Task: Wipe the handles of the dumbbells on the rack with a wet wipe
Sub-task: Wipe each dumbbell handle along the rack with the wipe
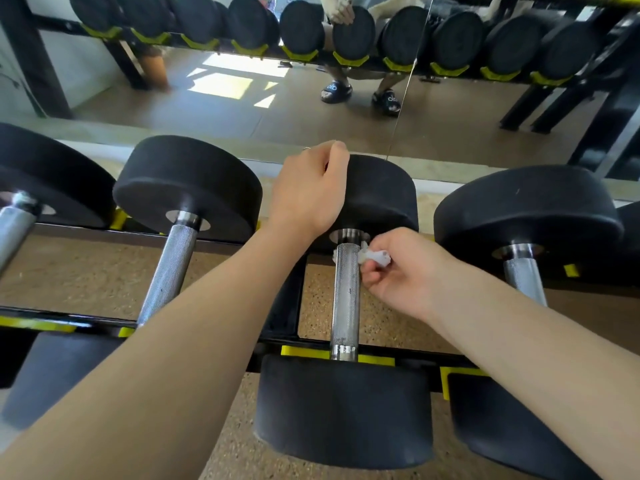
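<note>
Knurled steel makes up the handle [345,292] being cleaned, on the dumbbell lying third from the left on the rack [194,336], its near head [344,412] low in view and its far head [379,195] towards the mirror [450,126]. A small white wet wipe [375,257] is bunched against the far end of that handle, on its right side, just below the collar. The right hand [403,271] pinches the wipe, fingers curled tight around it. The left hand [310,188] rests on top of the far head with its fingers curled over the far edge, apparently steadying the weight.

The wipe looks soft, damp and limp, so it probably needs to be wrapped or pressed around the bar to reach all sides; the rough knurling is likely to snag and drag at it. The dumbbell itself looks heavy and should stay put in its yellow cradles [375,359].

Room is tight at both ends, where the handle meets the black heads. Along the bar there is open space on both sides, with speckled floor visible below. Neighbouring handles, one to the left [169,271] and one to the right [524,278], stand well apart from it.
</note>
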`<state>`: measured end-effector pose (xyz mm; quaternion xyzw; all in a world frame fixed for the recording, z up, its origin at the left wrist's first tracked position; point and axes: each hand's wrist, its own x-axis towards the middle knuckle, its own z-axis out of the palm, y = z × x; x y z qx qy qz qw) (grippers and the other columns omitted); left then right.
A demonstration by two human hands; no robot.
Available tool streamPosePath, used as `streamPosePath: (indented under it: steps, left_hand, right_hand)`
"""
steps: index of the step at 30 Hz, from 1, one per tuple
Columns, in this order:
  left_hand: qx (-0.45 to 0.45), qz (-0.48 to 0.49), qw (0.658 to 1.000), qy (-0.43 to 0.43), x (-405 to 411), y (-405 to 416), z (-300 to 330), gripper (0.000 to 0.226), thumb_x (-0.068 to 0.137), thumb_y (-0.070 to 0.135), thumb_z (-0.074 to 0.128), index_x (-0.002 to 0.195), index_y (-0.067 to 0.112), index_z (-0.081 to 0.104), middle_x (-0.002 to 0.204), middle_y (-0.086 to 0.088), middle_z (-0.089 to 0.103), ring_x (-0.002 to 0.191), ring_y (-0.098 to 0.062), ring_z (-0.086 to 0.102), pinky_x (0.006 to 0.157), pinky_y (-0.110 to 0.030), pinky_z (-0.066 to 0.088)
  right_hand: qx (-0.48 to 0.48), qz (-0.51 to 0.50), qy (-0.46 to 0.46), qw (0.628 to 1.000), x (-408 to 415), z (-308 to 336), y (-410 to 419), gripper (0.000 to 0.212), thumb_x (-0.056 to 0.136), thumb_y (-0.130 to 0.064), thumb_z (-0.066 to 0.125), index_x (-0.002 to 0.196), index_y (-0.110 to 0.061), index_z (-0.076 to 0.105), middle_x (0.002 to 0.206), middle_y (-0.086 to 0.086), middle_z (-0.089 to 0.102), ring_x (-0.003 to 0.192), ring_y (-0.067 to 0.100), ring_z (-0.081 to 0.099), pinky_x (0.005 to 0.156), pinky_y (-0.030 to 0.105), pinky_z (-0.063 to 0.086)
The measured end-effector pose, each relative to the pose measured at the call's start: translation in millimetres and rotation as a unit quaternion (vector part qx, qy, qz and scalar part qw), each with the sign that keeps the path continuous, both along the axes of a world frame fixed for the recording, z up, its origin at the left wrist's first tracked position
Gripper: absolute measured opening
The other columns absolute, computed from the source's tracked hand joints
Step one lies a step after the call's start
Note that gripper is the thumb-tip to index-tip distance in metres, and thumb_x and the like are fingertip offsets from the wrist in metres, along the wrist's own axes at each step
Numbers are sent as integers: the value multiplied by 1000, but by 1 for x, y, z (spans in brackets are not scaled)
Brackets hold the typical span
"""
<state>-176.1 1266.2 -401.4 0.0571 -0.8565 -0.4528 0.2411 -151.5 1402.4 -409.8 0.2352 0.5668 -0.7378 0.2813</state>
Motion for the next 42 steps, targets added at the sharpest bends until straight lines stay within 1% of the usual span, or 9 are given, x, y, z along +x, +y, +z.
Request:
streamPosePath:
  steps: [9,13,18,24,28,32,33,37,42]
  left_hand:
    - [-8,2,1000,3,0,1,1,50,104,37,29,83,4,59,73,-9,56,75,-22,55,67,-39,44]
    - [-8,1,1000,1,1,1,3,47,106,33,30,79,2,54,67,-5,49,69,-19,47,65,-38,38]
    - [-7,4,1000,-2,1,1,3,48,106,33,30,76,5,54,67,-5,49,71,-20,49,68,-39,41]
    - [-15,3,1000,0,0,0,2,50,107,34,29,86,1,60,75,-11,57,77,-21,55,71,-41,46]
    - [-12,10,1000,-3,0,0,2,52,107,36,28,88,1,63,79,-13,61,79,-22,57,74,-44,48]
    - [-9,7,1000,-7,0,0,2,54,106,38,27,88,4,64,79,-10,62,79,-20,59,77,-44,49]
    - [-7,7,1000,-8,0,1,1,54,106,38,27,88,4,64,79,-11,62,79,-19,59,77,-45,50]
    - [-4,11,1000,-10,0,1,1,56,104,41,25,92,6,67,84,-13,65,82,-21,61,80,-48,54]
    - [2,12,1000,-11,0,1,2,57,103,41,25,92,3,65,83,-13,64,82,-23,61,78,-48,52]
  right_hand:
    - [240,105,276,925,23,0,3,19,94,-15,57,107,-17,71,95,3,64,80,13,58,70,22,42]
    - [327,190,495,783,33,6,7,33,95,-17,54,122,-28,69,108,-12,66,100,3,59,81,13,44]
    - [480,390,634,465,19,-10,7,48,88,0,54,134,-15,58,136,-3,53,122,15,50,104,25,43]
    - [534,411,631,385,15,-12,20,62,78,-1,68,137,-9,54,140,4,53,128,22,50,100,36,51]
    - [548,363,576,487,25,-14,31,51,83,-3,62,133,-11,58,127,5,58,108,21,60,88,32,55]
    - [261,222,193,919,9,-11,19,39,94,1,43,128,-8,60,117,13,63,70,11,55,56,18,42]
    - [135,153,98,974,4,-13,14,37,93,5,39,126,0,57,122,20,61,60,10,50,48,18,38]
    - [0,29,2,1000,5,-13,2,27,92,7,34,111,2,52,128,25,57,50,8,43,41,18,33]
    - [116,44,111,986,24,-2,6,25,95,-1,50,113,1,66,96,17,68,61,13,50,56,23,41]
